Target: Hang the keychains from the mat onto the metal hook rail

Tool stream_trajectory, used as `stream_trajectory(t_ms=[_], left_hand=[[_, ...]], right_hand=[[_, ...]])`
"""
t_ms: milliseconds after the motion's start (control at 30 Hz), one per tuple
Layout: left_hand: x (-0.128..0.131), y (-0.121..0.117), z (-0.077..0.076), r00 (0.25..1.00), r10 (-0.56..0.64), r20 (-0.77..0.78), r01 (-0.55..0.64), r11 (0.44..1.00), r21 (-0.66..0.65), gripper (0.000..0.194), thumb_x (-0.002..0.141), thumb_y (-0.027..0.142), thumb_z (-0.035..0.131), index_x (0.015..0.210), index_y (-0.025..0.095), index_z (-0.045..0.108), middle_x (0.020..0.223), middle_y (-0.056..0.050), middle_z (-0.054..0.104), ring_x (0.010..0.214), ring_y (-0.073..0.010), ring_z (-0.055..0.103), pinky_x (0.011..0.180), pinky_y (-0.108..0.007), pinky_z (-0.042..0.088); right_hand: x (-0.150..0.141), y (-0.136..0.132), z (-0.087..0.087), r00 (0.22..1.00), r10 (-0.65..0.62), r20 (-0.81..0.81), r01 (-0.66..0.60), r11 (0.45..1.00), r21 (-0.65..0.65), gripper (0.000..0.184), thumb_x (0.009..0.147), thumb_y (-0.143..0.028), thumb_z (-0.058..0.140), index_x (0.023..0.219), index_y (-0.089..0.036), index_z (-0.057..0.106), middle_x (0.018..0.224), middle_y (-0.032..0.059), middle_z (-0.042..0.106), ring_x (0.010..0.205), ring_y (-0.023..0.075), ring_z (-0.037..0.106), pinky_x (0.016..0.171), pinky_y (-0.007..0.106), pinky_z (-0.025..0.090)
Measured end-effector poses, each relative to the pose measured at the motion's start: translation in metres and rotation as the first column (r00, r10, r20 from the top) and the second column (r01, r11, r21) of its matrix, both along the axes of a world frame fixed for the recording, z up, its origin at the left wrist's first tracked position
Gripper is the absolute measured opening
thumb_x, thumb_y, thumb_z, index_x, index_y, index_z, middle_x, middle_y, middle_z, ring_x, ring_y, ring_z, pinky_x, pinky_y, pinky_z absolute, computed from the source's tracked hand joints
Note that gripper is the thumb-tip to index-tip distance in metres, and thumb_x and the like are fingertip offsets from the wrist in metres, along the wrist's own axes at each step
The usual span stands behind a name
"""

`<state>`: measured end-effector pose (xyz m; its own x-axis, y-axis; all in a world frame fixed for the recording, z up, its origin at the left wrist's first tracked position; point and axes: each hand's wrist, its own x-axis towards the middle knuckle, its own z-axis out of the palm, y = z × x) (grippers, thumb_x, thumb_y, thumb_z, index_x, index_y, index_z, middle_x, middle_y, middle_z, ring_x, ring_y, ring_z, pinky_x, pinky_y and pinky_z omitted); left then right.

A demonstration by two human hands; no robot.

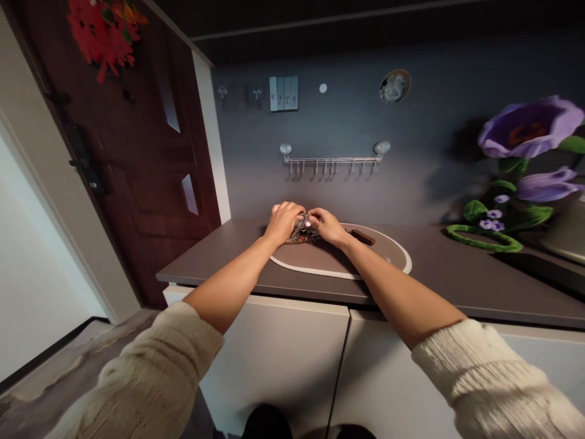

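Note:
My left hand [286, 221] and my right hand [327, 225] meet over the left part of an oval brown mat [333, 262] with a white rim. The fingers of both are closed on a bunch of keys [304, 227], small metal pieces with a shiny ring-like part between the fingertips. Its lower part hangs down to, or lies among, a dark cluttered heap on the mat; my hands hide much of it. To the right of my right hand lies a dark brown oblong object [363, 237], its kind unclear.
A clear rail with several hooks [333, 161] is fixed to the grey wall behind the counter [439, 268]. Purple artificial tulips [525, 134] with a green ring-shaped base stand at the right. A dark red door [150, 152] is at the left, white cabinet doors [274, 353] below.

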<state>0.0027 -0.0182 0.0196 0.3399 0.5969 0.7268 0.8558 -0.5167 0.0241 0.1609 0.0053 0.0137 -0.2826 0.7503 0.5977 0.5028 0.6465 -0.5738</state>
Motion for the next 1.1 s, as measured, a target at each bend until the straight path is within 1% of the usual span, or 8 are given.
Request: stream_trajectory(t_ms=[133, 233, 333, 567, 733, 900, 1000, 1100], left_hand=[[-0.0004, -0.0008, 0.0005, 0.999, 0.027, 0.026, -0.027, 0.999, 0.026, 0.02, 0.085, 0.027, 0.043, 0.1, 0.025, 0.057, 0.1, -0.004, 0.06, 0.097, -0.0186, 0.047, 0.084, -0.032, 0.029], [-0.0005, -0.0012, 0.0009, 0.998, 0.041, 0.045, -0.043, 0.999, 0.028, 0.021, 0.085, 0.028, 0.044, 0.1, 0.025, 0.057, 0.1, -0.004, 0.06, 0.097, -0.0185, 0.047, 0.084, -0.033, 0.029], [-0.0002, -0.0016, 0.0012, 0.997, 0.048, 0.052, -0.049, 0.999, 0.017, 0.021, 0.085, 0.028, 0.043, 0.101, 0.025, 0.057, 0.102, -0.005, 0.06, 0.098, -0.0187, 0.047, 0.085, -0.033, 0.029], [0.0023, -0.0011, 0.0011, 0.995, 0.079, 0.058, -0.078, 0.997, -0.011, 0.021, 0.084, 0.031, 0.045, 0.101, 0.024, 0.055, 0.102, -0.003, 0.061, 0.098, -0.0184, 0.048, 0.084, -0.032, 0.03], [0.0048, -0.0022, 0.0001, 0.996, 0.053, 0.066, -0.052, 0.998, -0.019, 0.022, 0.083, 0.032, 0.048, 0.101, 0.023, 0.055, 0.1, -0.003, 0.062, 0.096, -0.0183, 0.05, 0.083, -0.032, 0.031], [0.0067, -0.0041, 0.0005, 0.996, 0.015, 0.088, -0.011, 0.999, -0.043, 0.024, 0.087, 0.03, 0.039, 0.102, 0.021, 0.054, 0.102, -0.004, 0.062, 0.097, -0.0174, 0.049, 0.085, -0.031, 0.031], [0.0077, -0.0032, 0.0007, 0.993, -0.003, 0.122, 0.006, 1.0, -0.03, 0.027, 0.089, 0.03, 0.033, 0.097, 0.02, 0.057, 0.101, -0.003, 0.062, 0.096, -0.0166, 0.049, 0.085, -0.031, 0.031], [0.0091, -0.0016, 0.001, 0.986, -0.013, 0.165, 0.014, 1.0, -0.006, 0.028, 0.089, 0.031, 0.032, 0.091, 0.02, 0.058, 0.096, -0.002, 0.063, 0.093, -0.0161, 0.05, 0.082, -0.03, 0.032]], right_hand=[[-0.001, 0.0002, -0.0009, 0.975, 0.061, -0.212, -0.083, 0.992, -0.099, 0.009, 0.075, -0.026, 0.047, 0.077, -0.018, 0.049, 0.074, -0.0006, 0.052, 0.069, 0.0109, 0.045, 0.069, 0.024, 0.037], [-0.0013, -0.0009, -0.0003, 0.962, 0.058, -0.266, -0.095, 0.987, -0.131, 0.011, 0.073, -0.029, 0.049, 0.075, -0.018, 0.046, 0.07, -0.0022, 0.048, 0.066, 0.0099, 0.042, 0.066, 0.023, 0.035], [-0.0013, -0.0021, 0.0008, 0.961, 0.051, -0.273, -0.089, 0.988, -0.129, 0.013, 0.073, -0.031, 0.05, 0.075, -0.019, 0.046, 0.07, -0.0023, 0.047, 0.065, 0.0098, 0.04, 0.067, 0.023, 0.035], [-0.0016, -0.0013, 0.0023, 0.948, 0.057, -0.312, -0.073, 0.997, -0.038, 0.015, 0.073, -0.033, 0.049, 0.075, -0.018, 0.047, 0.07, -0.0022, 0.046, 0.066, 0.0104, 0.04, 0.069, 0.024, 0.034], [-0.0012, 0.0001, 0.003, 0.948, 0.066, -0.312, -0.065, 0.998, 0.011, 0.014, 0.074, -0.031, 0.047, 0.075, -0.018, 0.047, 0.071, -0.0017, 0.048, 0.068, 0.011, 0.043, 0.072, 0.026, 0.036], [0.0008, 0.003, 0.0025, 0.955, 0.054, -0.293, -0.039, 0.998, 0.058, 0.014, 0.077, -0.032, 0.045, 0.077, -0.018, 0.047, 0.075, 0.0001, 0.05, 0.071, 0.012, 0.045, 0.073, 0.027, 0.037], [0.0021, 0.002, 0.0028, 0.966, 0.048, -0.255, -0.023, 0.995, 0.099, 0.014, 0.078, -0.032, 0.043, 0.078, -0.018, 0.047, 0.075, 0.0005, 0.051, 0.07, 0.0125, 0.045, 0.072, 0.027, 0.037], [0.002, -0.0029, 0.0044, 0.976, 0.047, -0.214, -0.018, 0.991, 0.134, 0.015, 0.078, -0.033, 0.043, 0.078, -0.018, 0.047, 0.074, 0.0009, 0.051, 0.069, 0.0128, 0.045, 0.071, 0.027, 0.038]])
